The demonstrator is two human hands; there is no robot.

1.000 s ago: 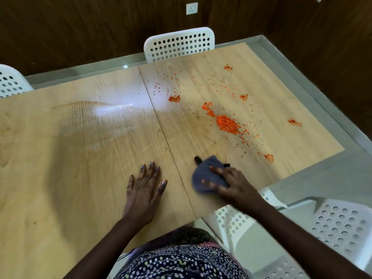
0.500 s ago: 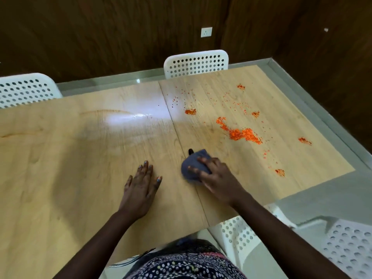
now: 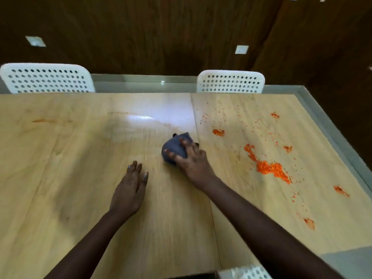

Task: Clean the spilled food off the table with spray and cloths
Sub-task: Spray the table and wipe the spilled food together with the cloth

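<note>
Pressing a bunched grey cloth [image 3: 176, 150] against the table [image 3: 80, 158], I am grasping it with my right hand [image 3: 193, 162], fingers curled over its top. The cloth is sitting just left of the centre seam. My left hand [image 3: 128, 190] is lying flat, fingers released. Orange spill [image 3: 269, 168] is lying scattered across the right panel, apart from the cloth.

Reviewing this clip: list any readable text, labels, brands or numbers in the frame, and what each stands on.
None can be read.
The grey cloth, the wooden table, the white chairs and the wall plates show no lettering.
</note>
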